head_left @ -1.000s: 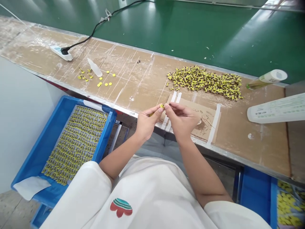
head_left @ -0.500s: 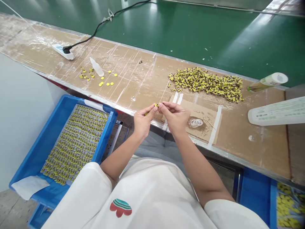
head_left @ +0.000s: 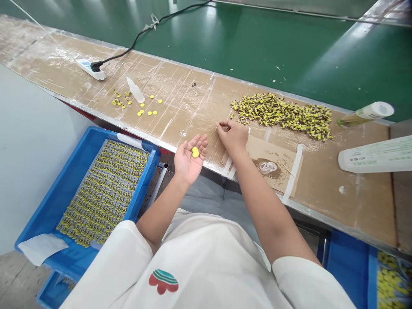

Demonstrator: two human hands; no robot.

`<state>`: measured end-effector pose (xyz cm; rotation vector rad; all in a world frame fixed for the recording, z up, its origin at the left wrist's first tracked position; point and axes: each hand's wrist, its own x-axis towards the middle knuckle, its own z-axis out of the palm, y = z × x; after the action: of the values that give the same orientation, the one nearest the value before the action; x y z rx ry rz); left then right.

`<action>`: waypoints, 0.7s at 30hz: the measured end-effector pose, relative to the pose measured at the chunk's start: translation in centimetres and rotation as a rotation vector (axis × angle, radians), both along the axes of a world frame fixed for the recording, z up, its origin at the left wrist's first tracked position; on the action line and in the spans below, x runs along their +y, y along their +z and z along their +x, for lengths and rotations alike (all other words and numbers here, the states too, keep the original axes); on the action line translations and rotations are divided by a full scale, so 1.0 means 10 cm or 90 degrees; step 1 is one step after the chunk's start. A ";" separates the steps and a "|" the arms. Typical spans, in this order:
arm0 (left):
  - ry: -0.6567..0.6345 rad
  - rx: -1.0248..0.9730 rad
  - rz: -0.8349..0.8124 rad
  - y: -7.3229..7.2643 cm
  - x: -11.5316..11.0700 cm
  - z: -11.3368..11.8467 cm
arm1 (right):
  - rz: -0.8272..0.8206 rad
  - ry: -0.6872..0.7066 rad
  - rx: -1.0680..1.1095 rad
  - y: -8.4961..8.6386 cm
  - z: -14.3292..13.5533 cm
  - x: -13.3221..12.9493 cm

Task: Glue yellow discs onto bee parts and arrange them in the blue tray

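My left hand [head_left: 189, 161] is turned palm up above the table's front edge, fingers slightly curled. Small round yellow discs [head_left: 195, 152] rest on its fingers, partly overlapping. My right hand [head_left: 234, 136] is over the cardboard-covered tabletop, just left of a long heap of small yellow-and-dark pieces [head_left: 280, 113]. Its fingers are bent together in a pinch, and whatever they hold is too hidden to make out. Under my right forearm lies a taped cardboard sheet [head_left: 277, 148] with a clear glossy puddle [head_left: 268, 167] and a thin stick [head_left: 286, 168].
Loose yellow discs [head_left: 149, 113] lie by a white squeeze bottle [head_left: 135, 91] at left, near a power strip [head_left: 91, 69]. A blue crate [head_left: 35, 210] holds rows of yellow pieces. Two containers, a clear tub [head_left: 367, 112] and a large white bottle [head_left: 376, 154], occupy the right side.
My hands have separated. The left has turned palm up, showing the yellow discs; the right has moved up toward the heap. The small yellow piece pinched between them is no longer visible there.
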<state>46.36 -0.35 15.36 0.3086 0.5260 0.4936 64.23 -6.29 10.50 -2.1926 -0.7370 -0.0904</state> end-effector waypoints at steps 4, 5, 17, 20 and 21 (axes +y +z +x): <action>-0.006 -0.005 0.006 0.03 -0.01 0.00 | -0.055 -0.009 -0.005 -0.05 -0.03 0.01; -0.006 -0.004 0.005 0.04 -0.01 0.00 | -0.058 -0.010 -0.006 -0.05 -0.04 0.01; -0.013 0.001 0.005 0.01 0.02 0.05 | 0.141 0.077 -0.124 0.14 -0.33 -0.24; -0.037 0.012 0.006 0.02 0.00 0.06 | 0.179 0.328 -0.131 0.23 -0.61 -0.42; -0.046 0.012 0.004 0.02 -0.01 0.07 | 0.173 0.381 -0.126 0.25 -0.69 -0.46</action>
<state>47.01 -0.49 15.57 0.3379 0.5303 0.4223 57.38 -10.89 13.01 -1.6485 -1.3763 -0.0945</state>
